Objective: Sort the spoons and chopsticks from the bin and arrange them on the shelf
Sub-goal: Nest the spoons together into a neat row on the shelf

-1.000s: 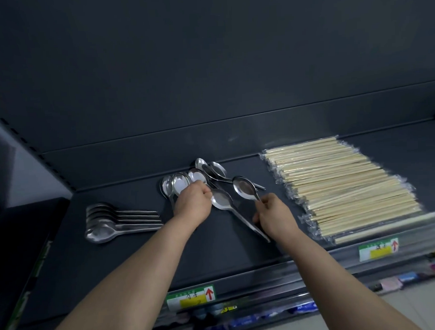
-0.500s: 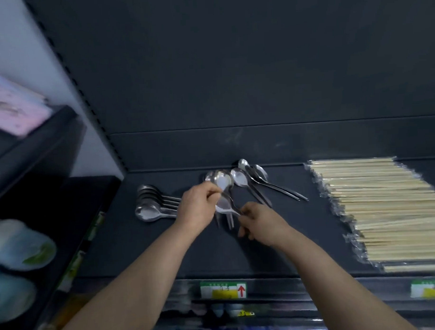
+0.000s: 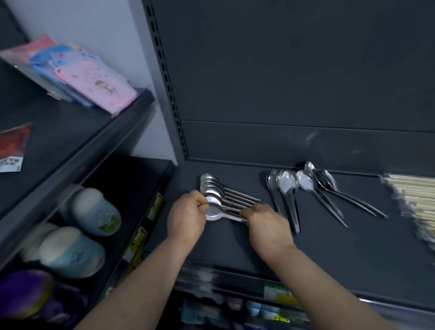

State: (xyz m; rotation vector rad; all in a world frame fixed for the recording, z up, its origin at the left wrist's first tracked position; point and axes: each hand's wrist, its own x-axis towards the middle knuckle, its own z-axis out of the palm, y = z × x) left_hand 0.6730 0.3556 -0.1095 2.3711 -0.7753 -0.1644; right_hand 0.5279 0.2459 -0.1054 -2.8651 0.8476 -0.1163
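While left fingers pinch a spoon by the bowl, right fingers clasp its handle.

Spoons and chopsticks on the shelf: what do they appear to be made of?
The spoons look like polished metal, probably stainless steel: their bowls throw bright mirror-like glints. The chopsticks look like pale, matte wood or bamboo, apparently sealed in clear plastic film, judging by the crinkled shiny edge.
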